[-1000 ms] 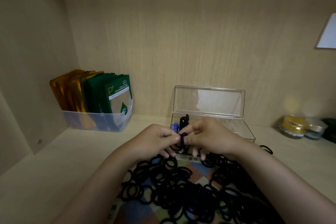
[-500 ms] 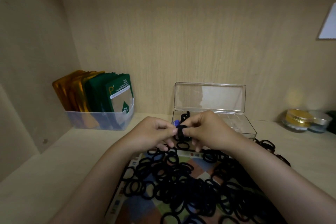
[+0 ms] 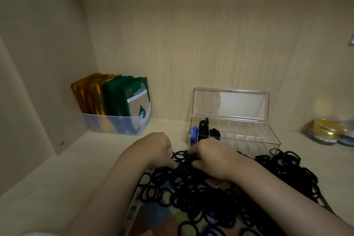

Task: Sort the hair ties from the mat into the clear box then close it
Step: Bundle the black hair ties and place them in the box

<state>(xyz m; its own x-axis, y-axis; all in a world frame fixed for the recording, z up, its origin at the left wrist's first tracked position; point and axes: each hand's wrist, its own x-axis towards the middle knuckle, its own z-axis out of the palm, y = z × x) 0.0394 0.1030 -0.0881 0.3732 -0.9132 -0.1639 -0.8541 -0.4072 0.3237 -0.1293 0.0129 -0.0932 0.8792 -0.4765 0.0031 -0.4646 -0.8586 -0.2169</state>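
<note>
**Box lies straight ahead of the hands, long side across**

Both hands are down on the far edge of the heap of black hair ties [image 3: 191,197], which covers most of the patterned mat [image 3: 151,214] on the shelf [image 3: 57,174]. The left hand [image 3: 155,149] and the right hand [image 3: 212,157] sit close together, knuckles up and fingers curled down into the ties. The fingertips are buried in the loops, so I cannot tell whether either hand has pinched a tie or is only feeling among them.

The clear box [image 3: 239,144] stands just beyond the heap, touching its far edge, with its lid [image 3: 229,104] raised upright at the back. Its long axis runs left to right across the view, and its row of compartments follows that line. The leftmost compartment holds blue ties [image 3: 194,134], the next two hold black ties [image 3: 203,127], and the compartments further right look bare.

The right hand is nearer, just in front of the box's left end, while the left hand sits off to the box's left. By my judgement, the next drop calls for a short lift forward and slightly rightward, probably by the right hand, into the first compartment with room. Most of the sorting is not yet done.
</note>
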